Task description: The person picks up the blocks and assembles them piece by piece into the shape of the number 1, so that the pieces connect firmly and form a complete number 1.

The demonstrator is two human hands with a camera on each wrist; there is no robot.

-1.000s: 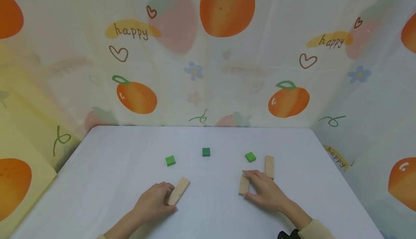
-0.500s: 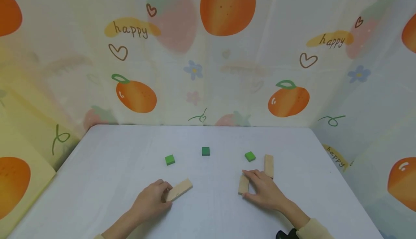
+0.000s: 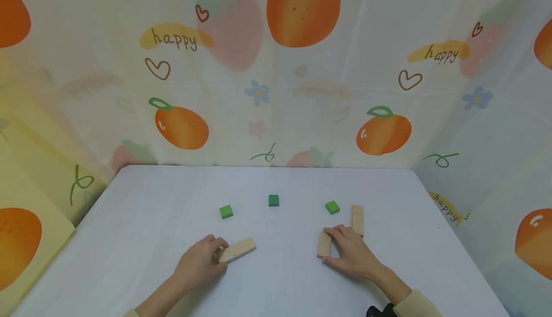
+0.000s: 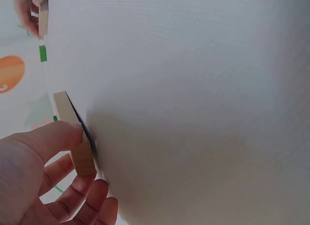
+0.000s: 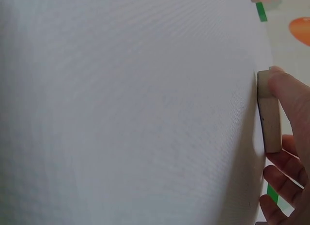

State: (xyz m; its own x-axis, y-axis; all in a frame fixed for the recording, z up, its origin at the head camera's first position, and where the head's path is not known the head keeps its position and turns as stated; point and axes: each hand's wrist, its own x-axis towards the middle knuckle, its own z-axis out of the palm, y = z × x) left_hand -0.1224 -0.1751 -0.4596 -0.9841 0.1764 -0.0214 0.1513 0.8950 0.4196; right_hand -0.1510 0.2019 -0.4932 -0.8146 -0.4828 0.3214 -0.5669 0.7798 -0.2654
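Note:
In the head view my left hand (image 3: 199, 263) grips the near end of a flat wooden block (image 3: 238, 249), which slants up to the right on the table. The left wrist view shows the thumb on this block (image 4: 68, 109) and fingertips at its end. My right hand (image 3: 352, 254) holds a second wooden block (image 3: 324, 245) between thumb and fingers at its two ends. Seen from the right wrist, that block (image 5: 270, 121) lies against the white surface. A third wooden block (image 3: 357, 220) lies just behind the right hand's knuckles; whether they touch, I cannot tell.
Three green blocks lie farther back: a left one (image 3: 226, 211), a darker middle one (image 3: 273, 200) and a right one (image 3: 332, 207). They rest on a white table (image 3: 276, 288). A fruit-print curtain (image 3: 302, 116) rises behind the table's far edge.
My left hand has turned its wooden block clockwise, from steeply slanted to flatter, moving slightly left and back. The right hand and its block stay about where they were.

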